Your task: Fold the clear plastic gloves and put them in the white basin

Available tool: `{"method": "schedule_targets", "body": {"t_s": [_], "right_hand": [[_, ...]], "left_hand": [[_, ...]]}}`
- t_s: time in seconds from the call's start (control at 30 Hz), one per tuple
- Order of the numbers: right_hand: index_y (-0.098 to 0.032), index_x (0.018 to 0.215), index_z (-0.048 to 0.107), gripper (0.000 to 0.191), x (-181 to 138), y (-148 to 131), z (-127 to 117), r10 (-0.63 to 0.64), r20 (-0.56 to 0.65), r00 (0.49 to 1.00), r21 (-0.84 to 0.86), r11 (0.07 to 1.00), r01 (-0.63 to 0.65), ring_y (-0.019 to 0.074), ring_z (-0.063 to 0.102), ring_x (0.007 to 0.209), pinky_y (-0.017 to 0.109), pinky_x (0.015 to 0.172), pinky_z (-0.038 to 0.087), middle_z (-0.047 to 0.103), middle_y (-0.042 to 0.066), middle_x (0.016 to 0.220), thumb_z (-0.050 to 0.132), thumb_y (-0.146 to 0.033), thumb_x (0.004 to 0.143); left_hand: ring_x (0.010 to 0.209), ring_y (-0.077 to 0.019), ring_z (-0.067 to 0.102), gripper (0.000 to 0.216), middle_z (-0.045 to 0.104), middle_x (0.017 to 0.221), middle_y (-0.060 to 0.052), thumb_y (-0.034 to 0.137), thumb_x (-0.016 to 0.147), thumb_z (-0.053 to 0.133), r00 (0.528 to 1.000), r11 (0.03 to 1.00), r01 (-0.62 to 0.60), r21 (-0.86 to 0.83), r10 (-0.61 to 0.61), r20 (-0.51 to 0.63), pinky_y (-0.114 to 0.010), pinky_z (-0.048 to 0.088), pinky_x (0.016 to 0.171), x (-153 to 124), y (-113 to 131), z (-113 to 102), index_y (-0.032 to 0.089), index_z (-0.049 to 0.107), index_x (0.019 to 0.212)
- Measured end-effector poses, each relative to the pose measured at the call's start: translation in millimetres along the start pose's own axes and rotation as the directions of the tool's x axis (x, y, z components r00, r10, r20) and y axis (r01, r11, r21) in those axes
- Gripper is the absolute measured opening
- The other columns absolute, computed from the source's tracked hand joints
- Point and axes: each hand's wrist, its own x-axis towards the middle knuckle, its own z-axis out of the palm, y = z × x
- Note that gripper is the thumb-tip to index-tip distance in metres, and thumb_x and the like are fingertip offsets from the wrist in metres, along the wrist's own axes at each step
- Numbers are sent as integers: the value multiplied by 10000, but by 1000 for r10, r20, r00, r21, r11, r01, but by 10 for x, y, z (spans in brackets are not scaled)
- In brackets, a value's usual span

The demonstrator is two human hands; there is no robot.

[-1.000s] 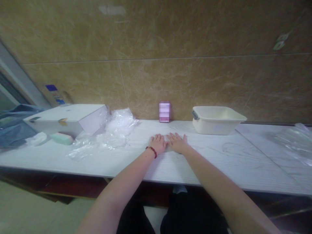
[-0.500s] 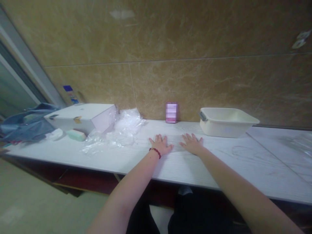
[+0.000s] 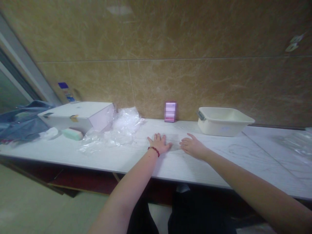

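Pose | left hand (image 3: 159, 143) palm-down, grip splayed, empty | right hand (image 3: 194, 148) tilted, grip half-curled, hold unclear

Clear sheet (image 3: 174, 140): thin, see-through, colourless, showing only as a faint greyish patch with a slight sheen
Sheet outline: too faint to trace fully; roughly straight-edged where visible
Sheet pose: lying flat on the pale, wood-grained desk (image 3: 126, 155), with no clear fold
Sheet's left part: at the spread left hand (image 3: 158, 144); whether beneath or just beside, cannot tell
Sheet's right part: near the loosely curved fingertips of the right hand (image 3: 193, 147), contact unclear
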Motion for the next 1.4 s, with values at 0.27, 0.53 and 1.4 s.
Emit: {"method": "schedule_targets", "body": {"t_s": [0.27, 0.53, 1.4], "right_hand": [[-165, 773, 589, 166, 162, -2, -186, 127, -147, 981, 146, 984, -105, 158, 508, 825, 382, 877, 251, 602, 57, 806, 439, -166, 703], [-191, 840, 547, 267, 476, 234, -287, 625, -110, 772, 789, 528, -315, 160, 512, 858, 304, 768, 369, 585, 46, 884, 405, -396, 744], [-161, 750, 509, 159, 563, -50, 95, 668, 411, 621, 909, -350, -226, 71, 550, 546, 182, 519, 436, 592, 26, 720, 552, -302, 692]], "left_hand": [[1161, -314, 243, 733, 327, 1261, -156, 558, 609, 484, 900, 855, -437, -281, 418, -126, -494, 40, 937, -83, 27, -58, 152, 356, 1206], [937, -218, 507, 302, 583, 984, -99, 312, 756, 444, 946, 201, -188, -961, 301, -122, -368, 342, 847, -14, -35, -237, 140, 563, 974], [962, -217, 509, 253, 548, 1040, -103, 198, 789, 382, 885, -471, 409, -781, 414, 214, -404, 396, 813, 0, -200, -346, 135, 521, 991]]}}
